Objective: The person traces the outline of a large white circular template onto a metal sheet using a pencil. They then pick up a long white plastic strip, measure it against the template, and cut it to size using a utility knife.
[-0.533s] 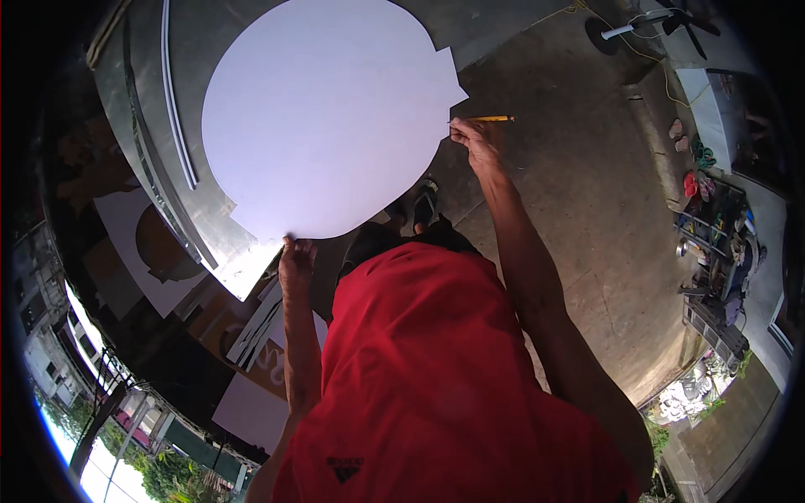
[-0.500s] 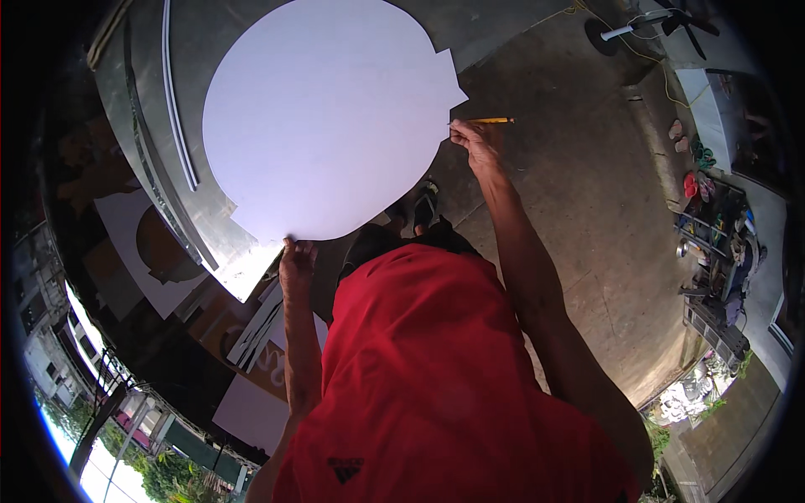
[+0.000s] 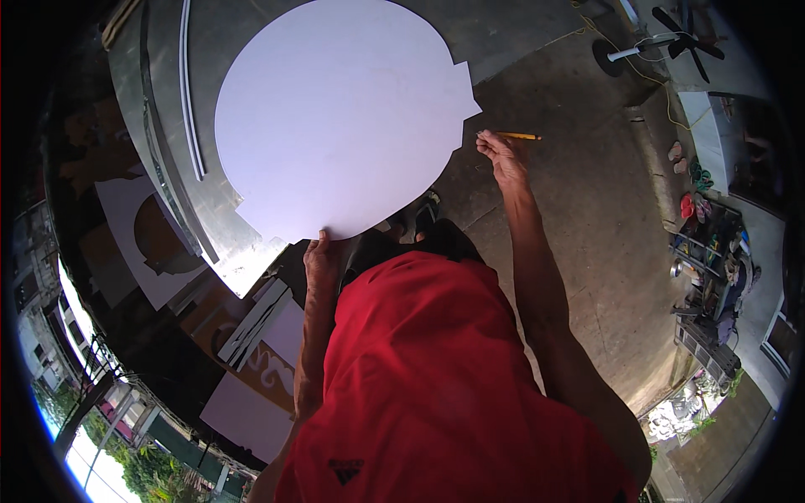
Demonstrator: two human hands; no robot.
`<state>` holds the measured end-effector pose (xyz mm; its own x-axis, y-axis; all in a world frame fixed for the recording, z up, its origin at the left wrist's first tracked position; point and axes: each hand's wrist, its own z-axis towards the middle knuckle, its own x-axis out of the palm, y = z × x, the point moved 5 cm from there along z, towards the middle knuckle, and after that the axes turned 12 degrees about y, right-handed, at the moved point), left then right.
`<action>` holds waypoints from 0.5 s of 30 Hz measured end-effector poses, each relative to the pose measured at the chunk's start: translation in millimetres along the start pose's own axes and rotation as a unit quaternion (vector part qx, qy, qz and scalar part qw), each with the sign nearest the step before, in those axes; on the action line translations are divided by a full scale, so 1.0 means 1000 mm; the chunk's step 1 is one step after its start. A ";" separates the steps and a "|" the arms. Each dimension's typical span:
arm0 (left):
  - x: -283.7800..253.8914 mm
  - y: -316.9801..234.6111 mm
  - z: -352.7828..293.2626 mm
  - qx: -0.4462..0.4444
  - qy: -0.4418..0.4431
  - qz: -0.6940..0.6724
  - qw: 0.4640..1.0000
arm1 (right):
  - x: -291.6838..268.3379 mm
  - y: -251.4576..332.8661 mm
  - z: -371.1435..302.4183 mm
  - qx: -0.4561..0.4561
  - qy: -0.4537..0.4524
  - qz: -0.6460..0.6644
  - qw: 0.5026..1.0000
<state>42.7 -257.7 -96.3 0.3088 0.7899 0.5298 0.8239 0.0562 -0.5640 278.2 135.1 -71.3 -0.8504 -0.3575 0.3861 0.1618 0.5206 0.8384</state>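
White round-sided panel (image 3: 340, 126), with angular tabs cut into its outline, lies over a grey tabletop (image 3: 228, 33), near end jutting past the table edge toward the wearer. Left hand (image 3: 323, 254) pinches that near rim, thumb on the upper face; fingers beneath mostly hidden. Grip there probably steadies the unsupported part and keeps the panel from sliding. Right hand (image 3: 506, 158) closed in a fingertip pinch on a slim yellow pencil-like tool (image 3: 520, 136), held crosswise with its far end pointing away to the right; pencil or narrow cutter, cannot tell. Hand hangs over the floor (image 3: 579, 243), just beside the notched right side, presumably kept near that edge for ready reach. Two narrow pale strips (image 3: 191, 109) lie lengthwise left of the panel, perhaps set aside to leave it room. Compared with half a second ago: right fingertips were at the panel's right edge, now a gap shows between; left hand pinches farther right along the near rim, away from the lower-left tab. Whole view shifted slightly too, so any small slide of the panel itself is hard to judge.
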 end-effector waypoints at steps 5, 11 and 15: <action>-0.023 -0.023 -0.017 0.026 -0.063 0.122 0.990 | -0.006 0.043 0.009 0.002 0.068 -0.046 0.997; -0.114 -0.085 -0.039 0.018 -0.104 0.193 0.976 | 0.012 0.052 0.041 0.069 0.180 -0.100 0.976; -0.160 -0.101 -0.034 0.081 -0.143 -0.003 0.986 | 0.038 0.035 0.050 0.108 0.269 -0.170 0.942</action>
<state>-73.3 -410.7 -102.7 0.1383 0.9281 0.3457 0.7315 0.1396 -0.6674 226.7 178.2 -47.0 -0.4479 -0.8434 0.2969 -0.2297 0.4294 0.8734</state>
